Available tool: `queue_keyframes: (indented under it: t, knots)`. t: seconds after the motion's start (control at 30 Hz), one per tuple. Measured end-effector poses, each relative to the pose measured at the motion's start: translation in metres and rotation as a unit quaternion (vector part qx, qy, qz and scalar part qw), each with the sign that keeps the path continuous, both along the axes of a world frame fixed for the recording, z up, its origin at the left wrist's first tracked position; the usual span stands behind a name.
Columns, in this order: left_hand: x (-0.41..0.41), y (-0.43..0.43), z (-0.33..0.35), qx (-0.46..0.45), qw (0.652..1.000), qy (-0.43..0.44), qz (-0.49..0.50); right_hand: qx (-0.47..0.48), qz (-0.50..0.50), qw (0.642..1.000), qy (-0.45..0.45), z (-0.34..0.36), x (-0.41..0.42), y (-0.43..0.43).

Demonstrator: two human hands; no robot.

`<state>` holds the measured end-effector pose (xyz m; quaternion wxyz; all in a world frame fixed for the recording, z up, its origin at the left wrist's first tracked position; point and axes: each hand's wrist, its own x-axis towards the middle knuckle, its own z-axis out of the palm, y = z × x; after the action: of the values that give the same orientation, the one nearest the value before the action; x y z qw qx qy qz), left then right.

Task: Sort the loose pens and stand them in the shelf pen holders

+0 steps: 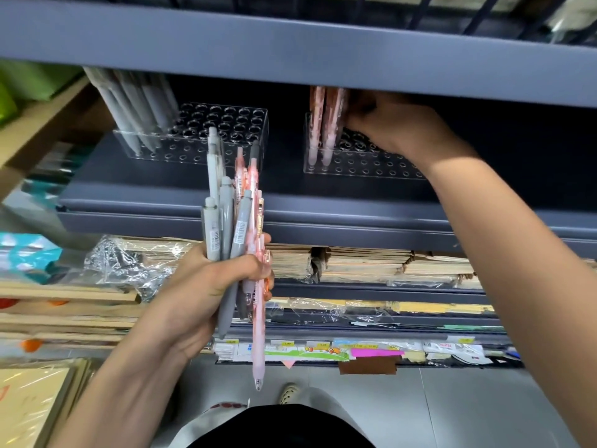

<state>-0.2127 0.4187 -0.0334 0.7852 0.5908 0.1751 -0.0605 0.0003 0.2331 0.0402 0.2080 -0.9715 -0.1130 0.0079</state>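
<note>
The left hand [206, 286], at about seven o'clock from the middle of the view, is clamped around a bundle of loose pens [237, 240]. The fingers wrap the barrels near their middle. The bundle stands roughly upright and mixes grey pens on its nine o'clock side with pink patterned ones on its three o'clock side. One pink pen hangs well below the fist towards six o'clock.

The right hand [387, 124] reaches in at one o'clock, under the upper shelf [290, 50]. Its curled fingers close on the upper ends of the standing pink pens [323, 124]. Shadow hides which of them it pinches. These pens stand in the nine o'clock end of the right pen holder [361, 163], a clear block with rows of round holes.

At eleven o'clock sits the left pen holder [219, 130], of the same clear kind. Grey pens [129, 108] stand in its nine o'clock end, leaning towards eleven. Both holders rest on the dark grey shelf [290, 202], near each other but apart.

The two hands are well apart, the left lower and in front of the shelf edge.

Below the shelf, towards five o'clock, lie paper stacks [355, 263] in clear wrap, and beneath them a strip of price labels [323, 347]. At six o'clock a shoe [288, 393] shows on the grey floor [452, 409].
</note>
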Motion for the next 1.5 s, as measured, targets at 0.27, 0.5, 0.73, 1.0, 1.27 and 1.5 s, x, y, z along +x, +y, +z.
queue_keyframes:
  t: [0.27,0.5,0.73,1.0,1.27,1.5]
  knots:
    - [0.003,-0.002,-0.006,-0.010,1.000,-0.013,-0.020,0.330,0.019,0.940,-0.079,-0.011,-0.100,-0.002]
    - [0.006,-0.012,-0.006,-0.033,0.998,-0.015,0.046,0.422,0.058,0.863,0.272,-0.066,-0.213,-0.009]
    - [0.006,-0.023,-0.002,-0.009,0.997,-0.017,0.073,0.405,0.006,0.877,0.258,-0.088,-0.236,-0.005]
    - [0.002,-0.022,-0.002,-0.029,0.997,-0.012,0.064,0.473,0.034,0.835,0.280,-0.087,-0.230,-0.005]
    - [-0.002,-0.021,-0.003,-0.052,0.994,-0.008,0.100,0.575,0.003,0.752,0.321,-0.092,-0.228,-0.007]
    - [-0.004,-0.019,-0.003,-0.082,0.990,-0.015,0.111,0.596,0.002,0.767,0.235,-0.089,-0.219,-0.015]
